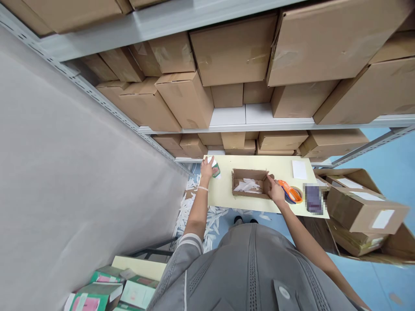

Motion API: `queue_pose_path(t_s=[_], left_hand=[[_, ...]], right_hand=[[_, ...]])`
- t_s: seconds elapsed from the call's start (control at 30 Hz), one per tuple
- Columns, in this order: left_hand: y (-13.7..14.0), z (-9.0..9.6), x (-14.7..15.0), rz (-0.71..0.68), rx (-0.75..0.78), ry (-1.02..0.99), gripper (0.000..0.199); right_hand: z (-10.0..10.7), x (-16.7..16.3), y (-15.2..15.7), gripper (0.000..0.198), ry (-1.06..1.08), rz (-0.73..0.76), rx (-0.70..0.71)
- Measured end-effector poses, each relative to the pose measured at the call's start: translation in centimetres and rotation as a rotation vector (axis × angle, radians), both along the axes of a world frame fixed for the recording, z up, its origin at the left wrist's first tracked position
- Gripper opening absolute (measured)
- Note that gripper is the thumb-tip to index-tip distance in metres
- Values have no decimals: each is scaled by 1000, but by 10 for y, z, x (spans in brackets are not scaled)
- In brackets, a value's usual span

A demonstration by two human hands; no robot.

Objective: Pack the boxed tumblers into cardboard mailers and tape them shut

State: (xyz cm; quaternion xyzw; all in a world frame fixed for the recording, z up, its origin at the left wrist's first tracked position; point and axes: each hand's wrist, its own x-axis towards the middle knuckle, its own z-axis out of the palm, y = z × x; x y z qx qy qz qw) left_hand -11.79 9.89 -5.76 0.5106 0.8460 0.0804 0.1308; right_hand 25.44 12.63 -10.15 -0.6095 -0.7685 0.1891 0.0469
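At the left end of a pale yellow table, my left hand is closed around a small green and white box. My right hand grips the right wall of an open cardboard box. Inside that box lie several white paper strips. Just right of my right hand is an orange tape dispenser with a roll of tape. Part of the green and white box is hidden under my left fingers.
Shelves packed with cardboard boxes rise behind the table. A white paper and a blurred dark item lie at its right. White scraps litter the floor. A large carton holding boxes stands right; green boxes are lower left.
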Motion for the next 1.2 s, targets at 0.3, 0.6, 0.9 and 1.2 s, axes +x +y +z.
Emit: queue_pose_path(t_s=[0.3,0.6,0.9,1.2], left_hand=[[-9,2,6,25,69,-37,70],[-33,16,18,170,195,-41,64],[-55,60,9,231,335,-74,66],[-79,59,-3,385,445,-366,63]], right_hand=[[0,-4,3,77,-29,23,1],[3,-4,2,89,-31,37,21],[2,-5,5,79,-57,41,-8],[5,-5,5,70,-14,38,-22]])
